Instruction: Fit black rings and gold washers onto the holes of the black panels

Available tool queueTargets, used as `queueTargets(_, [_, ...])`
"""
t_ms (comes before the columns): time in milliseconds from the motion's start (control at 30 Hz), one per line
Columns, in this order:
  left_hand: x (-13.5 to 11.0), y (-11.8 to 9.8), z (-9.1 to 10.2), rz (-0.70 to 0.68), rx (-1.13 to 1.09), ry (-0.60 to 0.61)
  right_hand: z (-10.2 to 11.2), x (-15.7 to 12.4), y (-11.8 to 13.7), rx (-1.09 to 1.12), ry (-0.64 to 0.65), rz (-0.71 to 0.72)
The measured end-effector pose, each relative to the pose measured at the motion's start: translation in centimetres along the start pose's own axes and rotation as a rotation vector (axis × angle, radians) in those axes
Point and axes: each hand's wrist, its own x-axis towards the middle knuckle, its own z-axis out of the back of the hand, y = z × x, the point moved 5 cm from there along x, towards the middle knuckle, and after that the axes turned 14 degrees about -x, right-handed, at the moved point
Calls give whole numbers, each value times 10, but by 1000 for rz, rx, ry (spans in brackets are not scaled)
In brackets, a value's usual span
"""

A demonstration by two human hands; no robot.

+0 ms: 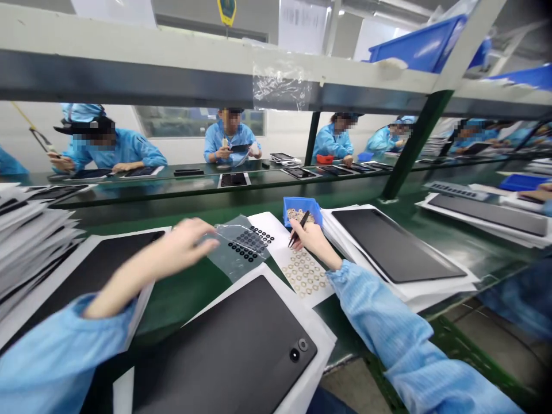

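My right hand [311, 238] grips black tweezers [298, 230] beside a blue bin [287, 211] of small ring-shaped parts [299, 216]. Below it lies a white sheet with rows of gold-coloured rings [304, 273]. My left hand [185, 248] has its fingers stretched out and apart, near the left edge of a clear plastic sheet [235, 267] bearing rows of black rings [252, 241]; whether it touches the plastic I cannot tell. Closest to me, a dark tablet back panel [224, 351] rests on white paper, with two round camera openings [298, 349] at its right corner.
Another dark panel [390, 244] lies on stacked paper at right, and one [99, 276] at left beside a tall paper stack [34, 247]. A shelf [172, 75] crosses above, with a green post [416, 146] at right. Several co-workers sit across the green bench [194, 210].
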Motion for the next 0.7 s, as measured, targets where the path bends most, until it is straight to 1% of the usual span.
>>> queueTargets(67, [14, -39, -56, -138, -50, 127, 3, -3, -12, 23, -10, 8])
queueTargets(133, [27, -66, -100, -252, -87, 211, 5, -5, -25, 51, -49, 5])
queueTargets(167, [33, -73, -116, -288, -96, 232, 6, -6, -31, 66, -75, -3])
queueTargets(233, [46, -78, -139, -323, -104, 250, 5, -8, -41, 92, -121, -23])
queueTargets(300, [55, -73, -153, -325, -106, 254, 3, -9, -46, 100, -147, -39])
queueTargets(400, [59, -63, -165, -309, -105, 250, -1, -10, -46, 88, -158, -45])
queueTargets(533, [55, -61, -171, -297, -97, 240, -1, -10, -45, 67, -165, -48])
queueTargets(700, [55, -62, -171, -299, -84, 240, -2, -11, -47, 54, -173, -40])
